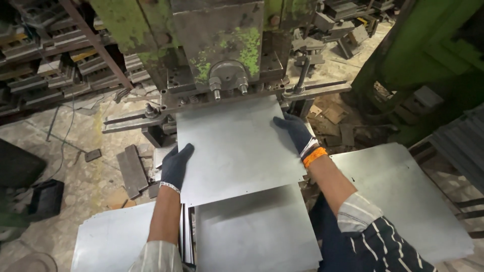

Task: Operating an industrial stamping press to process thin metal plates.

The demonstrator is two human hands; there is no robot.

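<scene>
Two hands in dark gloves hold a flat grey metal sheet [237, 151]. The left hand [175, 166] has its grip closed on the sheet's left edge, with the fingers on top. The right hand [295, 132] lies on the right edge, fingers spread flat; I cannot tell if its thumb is under the sheet. An orange band [314, 156] sits on the right wrist. The far end of the sheet goes under the big green press [222, 45]. The near end lies over another grey sheet [257, 231]. More sheets lie to the left [111, 236] and right [403, 191]. Racks [50, 60] on the left hold dark metal blocks. A black box [45, 199] sits on the floor; I cannot tell what is in it.
</scene>
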